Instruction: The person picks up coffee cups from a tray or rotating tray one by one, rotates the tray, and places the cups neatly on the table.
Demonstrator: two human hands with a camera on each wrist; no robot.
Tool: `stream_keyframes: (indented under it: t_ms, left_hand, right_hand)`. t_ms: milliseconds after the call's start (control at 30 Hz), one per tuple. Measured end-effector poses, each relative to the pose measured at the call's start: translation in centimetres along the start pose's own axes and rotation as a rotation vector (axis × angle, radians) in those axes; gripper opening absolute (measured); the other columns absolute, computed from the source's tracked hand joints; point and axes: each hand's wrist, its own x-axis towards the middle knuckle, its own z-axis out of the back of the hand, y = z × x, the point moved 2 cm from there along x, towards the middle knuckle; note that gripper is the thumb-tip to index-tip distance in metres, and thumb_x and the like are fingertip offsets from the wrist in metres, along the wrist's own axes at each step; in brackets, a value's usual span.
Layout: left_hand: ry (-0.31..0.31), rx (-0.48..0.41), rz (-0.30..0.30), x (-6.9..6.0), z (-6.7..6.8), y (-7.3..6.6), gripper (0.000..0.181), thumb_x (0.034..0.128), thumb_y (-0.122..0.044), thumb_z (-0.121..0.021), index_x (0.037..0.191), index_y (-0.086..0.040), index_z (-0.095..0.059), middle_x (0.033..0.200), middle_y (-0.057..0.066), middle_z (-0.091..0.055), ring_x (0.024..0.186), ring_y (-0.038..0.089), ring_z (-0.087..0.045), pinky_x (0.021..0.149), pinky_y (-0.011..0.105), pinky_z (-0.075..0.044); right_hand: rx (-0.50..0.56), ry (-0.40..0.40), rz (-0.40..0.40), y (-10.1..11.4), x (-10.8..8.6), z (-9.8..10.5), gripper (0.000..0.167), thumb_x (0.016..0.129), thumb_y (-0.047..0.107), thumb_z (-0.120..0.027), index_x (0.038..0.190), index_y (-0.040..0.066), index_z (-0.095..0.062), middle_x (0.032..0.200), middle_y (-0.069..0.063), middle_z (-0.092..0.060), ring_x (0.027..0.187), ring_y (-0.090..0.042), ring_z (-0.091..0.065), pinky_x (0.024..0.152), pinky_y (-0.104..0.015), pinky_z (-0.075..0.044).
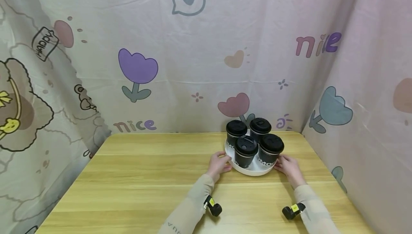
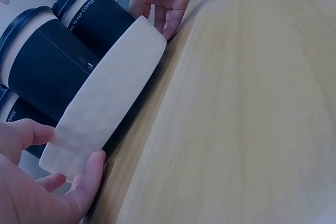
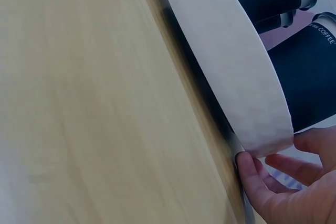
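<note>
A round white tray point(image 1: 252, 172) point(image 2: 107, 93) point(image 3: 226, 61) stands at the back right of the table, carrying several dark paper cups point(image 1: 244, 159) point(image 2: 50, 64) point(image 3: 310, 72) with black lids, upright and close together. The left hand point(image 1: 219, 164) point(image 2: 50, 184) grips the tray's wall at its front left, thumb and fingers on either side of the rim. On the opposite side, the right hand point(image 1: 289, 169) point(image 3: 299, 182) holds the wall between thumb and fingers. A dark shadow lies under the tray in both wrist views; whether it is raised, I cannot tell.
The light wooden table point(image 1: 145, 176) stretches left and forward of the tray. Behind it hangs a printed curtain point(image 1: 193, 48), close to the cups, with another curtain point(image 1: 370, 119) along the right edge. Small black devices point(image 1: 214, 207) are strapped to both wrists.
</note>
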Motion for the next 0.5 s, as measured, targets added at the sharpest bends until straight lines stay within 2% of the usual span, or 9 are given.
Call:
stream_keyframes:
  t_ms: [267, 500]
  left_hand:
    - [0.0, 0.002, -0.024, -1.1, 2.0, -0.1, 0.057, 0.0834, -0.007, -0.064, 0.136, 0.007, -0.047, 0.116, 0.027, -0.064, 0.067, 0.017, -0.068, 0.065, 0.031, -0.062]
    - [0.009, 0.002, -0.021, -2.2, 4.2, -0.2, 0.057, 0.0858, -0.008, -0.062, 0.137, 0.008, -0.044, 0.111, 0.025, -0.067, 0.063, 0.014, -0.066, 0.064, 0.03, -0.061]
  right_hand:
    - [-0.034, 0.002, 0.018, 0.2, -0.3, -1.7, 0.046, 0.102, 0.012, -0.035, 0.136, -0.021, -0.039, 0.1, -0.013, -0.067, 0.075, 0.0, -0.064, 0.075, -0.022, -0.059]
    - [-0.051, 0.017, 0.022, 0.3, -1.3, -3.6, 0.043, 0.103, 0.01, -0.035, 0.134, -0.018, -0.044, 0.116, -0.029, -0.062, 0.078, -0.002, -0.065, 0.078, -0.025, -0.06]
